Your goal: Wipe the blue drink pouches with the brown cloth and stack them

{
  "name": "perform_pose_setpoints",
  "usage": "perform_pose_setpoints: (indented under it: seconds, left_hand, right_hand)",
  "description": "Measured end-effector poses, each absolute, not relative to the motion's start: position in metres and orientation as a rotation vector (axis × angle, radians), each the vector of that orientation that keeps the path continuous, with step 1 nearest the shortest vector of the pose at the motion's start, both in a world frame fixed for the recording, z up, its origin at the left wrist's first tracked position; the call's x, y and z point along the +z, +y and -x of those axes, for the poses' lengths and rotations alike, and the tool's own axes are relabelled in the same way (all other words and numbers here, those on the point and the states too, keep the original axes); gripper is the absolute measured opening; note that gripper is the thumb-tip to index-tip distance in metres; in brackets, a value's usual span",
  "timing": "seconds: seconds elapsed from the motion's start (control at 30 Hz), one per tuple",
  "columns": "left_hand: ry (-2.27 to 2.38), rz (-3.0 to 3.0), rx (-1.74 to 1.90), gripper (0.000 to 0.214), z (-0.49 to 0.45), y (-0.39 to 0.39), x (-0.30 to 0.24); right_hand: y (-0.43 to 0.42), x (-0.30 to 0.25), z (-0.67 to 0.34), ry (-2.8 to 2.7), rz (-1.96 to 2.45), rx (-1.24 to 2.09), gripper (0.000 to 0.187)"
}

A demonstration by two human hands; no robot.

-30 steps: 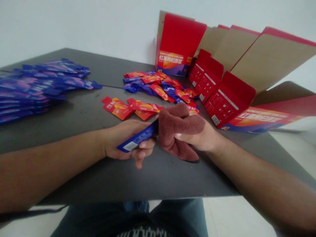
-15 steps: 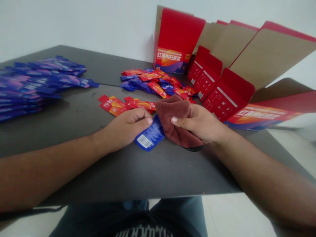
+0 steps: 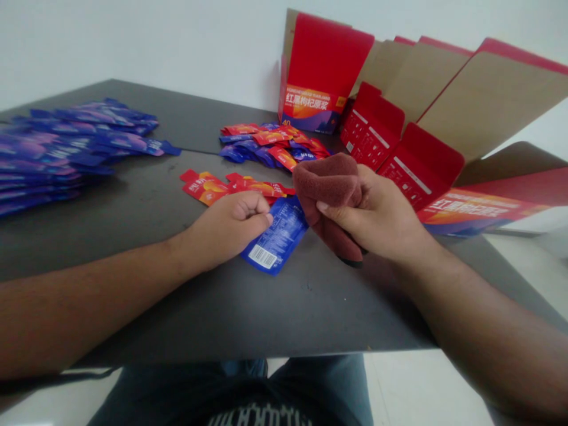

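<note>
My left hand (image 3: pixel 233 228) is curled, its fingers pinching the edge of a blue sachet (image 3: pixel 277 236) that lies flat on the dark table (image 3: pixel 155 207), barcode side up. My right hand (image 3: pixel 377 216) is closed round a folded dark red cloth (image 3: pixel 331 186), held just above the far end of the sachet. Two red and orange sachets (image 3: pixel 222 186) lie just beyond my left hand.
A mixed heap of red and blue sachets (image 3: pixel 270 145) lies farther back. A large pile of blue sachets (image 3: pixel 66 148) fills the left side. Opened red cardboard boxes (image 3: pixel 399 130) stand and lie at the back right. The table's near edge runs above my lap.
The sachet went from held edge-on in my left hand to lying flat on the table. My right hand with the cloth lifted and shifted right, uncovering more of the sachet.
</note>
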State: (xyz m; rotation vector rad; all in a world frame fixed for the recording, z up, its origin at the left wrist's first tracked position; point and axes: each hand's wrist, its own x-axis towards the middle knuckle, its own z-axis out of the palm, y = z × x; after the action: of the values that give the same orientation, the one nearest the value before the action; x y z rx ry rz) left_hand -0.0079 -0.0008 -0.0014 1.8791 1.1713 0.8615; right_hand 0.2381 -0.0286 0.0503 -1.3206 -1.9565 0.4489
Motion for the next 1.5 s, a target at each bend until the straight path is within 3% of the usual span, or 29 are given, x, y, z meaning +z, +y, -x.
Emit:
perform_pose_setpoints:
  seconds: [0.1,0.17,0.37,0.57,0.8,1.0,1.23,1.5]
  left_hand:
    - [1.181,-1.863,0.871,0.018,0.007,-0.002,-0.001]
    - [1.176,-1.842,0.871,0.018,0.006,-0.003,-0.002]
    - [1.178,-1.804,0.864,0.022,0.007,-0.003,-0.004]
    - [1.126,-1.760,0.864,0.017,0.009,-0.002,-0.008]
    - [1.039,-1.552,0.970,0.015,0.008,0.003,-0.023]
    - [0.928,-1.421,0.901,0.019,0.006,0.004,-0.027]
    - [0.928,-1.400,0.973,0.017,0.006,0.004,-0.026]
    - [0.913,-1.249,0.972,0.014,0.000,0.003,-0.023]
  right_hand:
    - [-0.028,0.048,-0.237,-2.116,1.342,-0.011,0.015]
    - [-0.029,0.041,-0.234,-2.226,1.315,-0.108,0.012]
    - [-0.038,0.033,-0.225,-2.550,1.099,0.095,0.012]
    - [-0.023,0.035,-0.237,-2.317,1.303,-0.125,0.012]
    - [-0.037,0.029,-0.225,-2.595,1.079,0.054,0.014]
    - [-0.030,0.032,-0.231,-2.385,1.257,-0.122,0.011]
    - [-0.043,0.027,-0.220,-2.680,1.053,0.057,0.017]
    - [-0.037,0.027,-0.224,-2.489,1.200,-0.113,0.011]
